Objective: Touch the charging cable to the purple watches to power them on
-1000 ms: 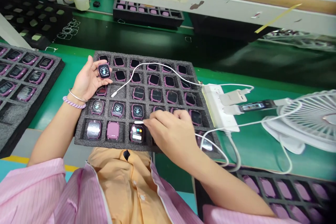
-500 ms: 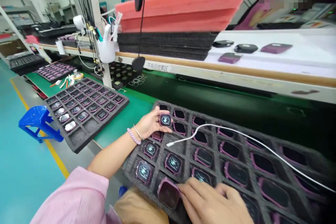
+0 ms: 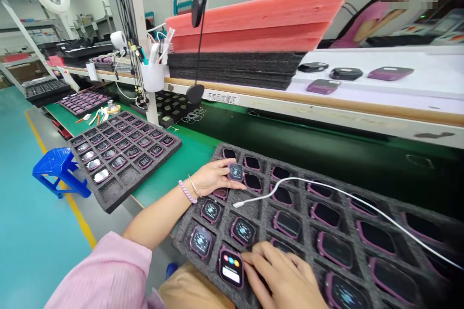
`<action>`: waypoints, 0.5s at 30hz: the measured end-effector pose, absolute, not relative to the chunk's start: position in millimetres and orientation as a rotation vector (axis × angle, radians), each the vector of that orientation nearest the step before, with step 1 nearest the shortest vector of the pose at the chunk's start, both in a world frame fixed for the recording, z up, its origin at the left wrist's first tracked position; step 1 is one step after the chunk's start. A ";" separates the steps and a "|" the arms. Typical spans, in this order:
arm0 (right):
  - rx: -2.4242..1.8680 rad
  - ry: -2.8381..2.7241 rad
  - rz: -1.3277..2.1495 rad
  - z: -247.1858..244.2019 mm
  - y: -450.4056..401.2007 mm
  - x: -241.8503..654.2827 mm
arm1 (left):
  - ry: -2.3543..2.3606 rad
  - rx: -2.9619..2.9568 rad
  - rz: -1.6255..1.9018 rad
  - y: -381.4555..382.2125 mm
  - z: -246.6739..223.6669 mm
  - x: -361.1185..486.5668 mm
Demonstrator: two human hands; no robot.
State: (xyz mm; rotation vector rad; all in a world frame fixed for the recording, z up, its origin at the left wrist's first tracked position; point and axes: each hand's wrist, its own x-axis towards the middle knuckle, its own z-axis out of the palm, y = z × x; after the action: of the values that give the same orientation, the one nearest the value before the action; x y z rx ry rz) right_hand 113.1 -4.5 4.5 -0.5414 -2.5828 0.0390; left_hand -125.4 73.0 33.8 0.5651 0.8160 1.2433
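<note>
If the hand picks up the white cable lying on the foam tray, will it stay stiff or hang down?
The white cable already curves loosely across the foam tray, so it probably droops. It looks thin, likely light.

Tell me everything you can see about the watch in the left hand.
The watch is a small, strapless body with a purple-pink case that looks like plastic and a rounded square dark screen, lit with a pale bluish pattern. It faces up, slightly tilted. The left hand pinches it by its edges, just above the far left corner of the grey foam tray, over dark-screened watches in their pockets.
</note>
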 end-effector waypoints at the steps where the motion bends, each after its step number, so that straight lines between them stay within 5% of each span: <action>1: -0.562 -2.577 0.077 5.5 -6.1 112.5 | 0.806 0.572 1.242 72.2 33.5 -125.6; 15: -0.868 -2.435 0.296 31.7 -23.8 99.6 | 0.817 0.823 1.172 73.1 38.8 -128.5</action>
State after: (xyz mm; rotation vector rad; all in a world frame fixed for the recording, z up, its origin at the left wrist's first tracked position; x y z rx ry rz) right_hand 99.6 -23.8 31.7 -0.8685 -2.4346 0.2958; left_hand -128.5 73.1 38.8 0.8234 0.8170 1.1719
